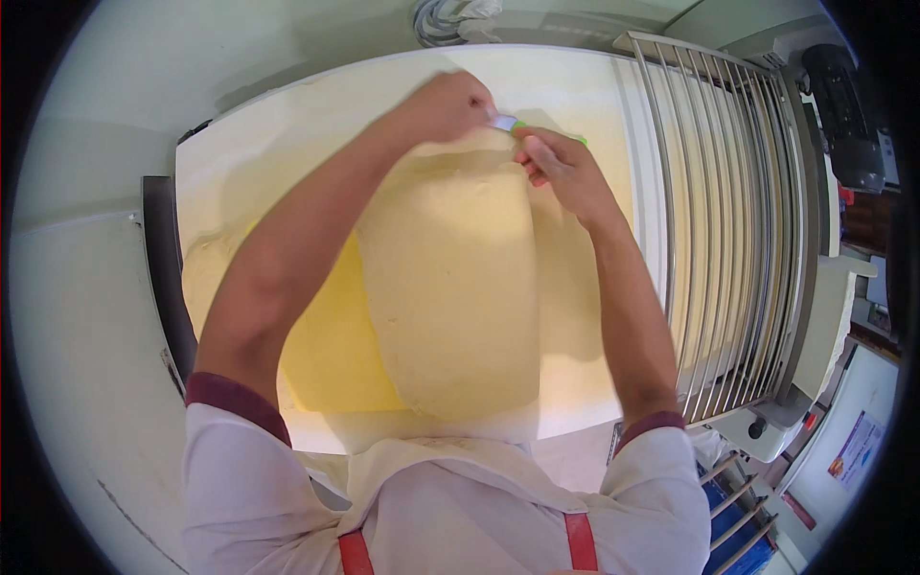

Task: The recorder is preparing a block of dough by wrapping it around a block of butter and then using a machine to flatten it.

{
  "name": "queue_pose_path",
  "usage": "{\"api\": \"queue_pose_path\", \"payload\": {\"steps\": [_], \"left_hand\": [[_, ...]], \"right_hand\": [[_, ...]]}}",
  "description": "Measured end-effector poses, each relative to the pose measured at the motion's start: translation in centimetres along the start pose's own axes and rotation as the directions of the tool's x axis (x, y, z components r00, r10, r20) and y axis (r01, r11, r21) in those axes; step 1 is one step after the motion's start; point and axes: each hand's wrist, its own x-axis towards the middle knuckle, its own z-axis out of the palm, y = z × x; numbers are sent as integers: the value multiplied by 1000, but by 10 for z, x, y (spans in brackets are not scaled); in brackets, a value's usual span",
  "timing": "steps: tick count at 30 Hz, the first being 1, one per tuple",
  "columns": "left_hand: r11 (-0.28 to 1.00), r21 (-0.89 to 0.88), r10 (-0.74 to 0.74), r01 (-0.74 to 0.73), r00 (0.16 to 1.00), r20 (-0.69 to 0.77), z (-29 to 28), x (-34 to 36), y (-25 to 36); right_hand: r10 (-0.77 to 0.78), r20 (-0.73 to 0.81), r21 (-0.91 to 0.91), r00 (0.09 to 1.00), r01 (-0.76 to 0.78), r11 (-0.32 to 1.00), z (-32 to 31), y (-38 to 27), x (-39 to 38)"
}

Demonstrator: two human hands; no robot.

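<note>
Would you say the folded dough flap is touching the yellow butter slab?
Touching. The head view shows the dough flap lying directly over the yellow butter slab, covering its right part with no gap.

There was one folded dough sheet, one yellow butter slab, one small green-handled tool, one metal guard grille and two hands.

Both hands meet at the far edge of a broad, pale yellow folded sheet of dough lying on a white floured work surface. The left hand and right hand pinch a small green-and-white tool between them. A grey metal bar guard stands to the right.
</note>
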Motion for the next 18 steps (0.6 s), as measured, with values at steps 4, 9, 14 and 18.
{"api": "queue_pose_path", "payload": {"steps": [4, 9, 14, 18], "left_hand": [[1000, -8, 30, -29, 945, 324, 29, 0, 37], [982, 170, -112, 81, 978, 178, 39, 4, 48], [957, 210, 281, -198, 803, -526, 54, -74, 65], [941, -332, -105, -67, 875, -473, 57, -194, 107]], "right_hand": [[59, -369, 382, 927, 94, 919, 14, 22, -53], [43, -541, 187, 840, 70, 980, 74, 13, -162], [-520, -13, -558, 854, 425, 712, 139, -20, -232], [-586, 163, -692, 794, 516, 505, 160, -15, -246]]}}
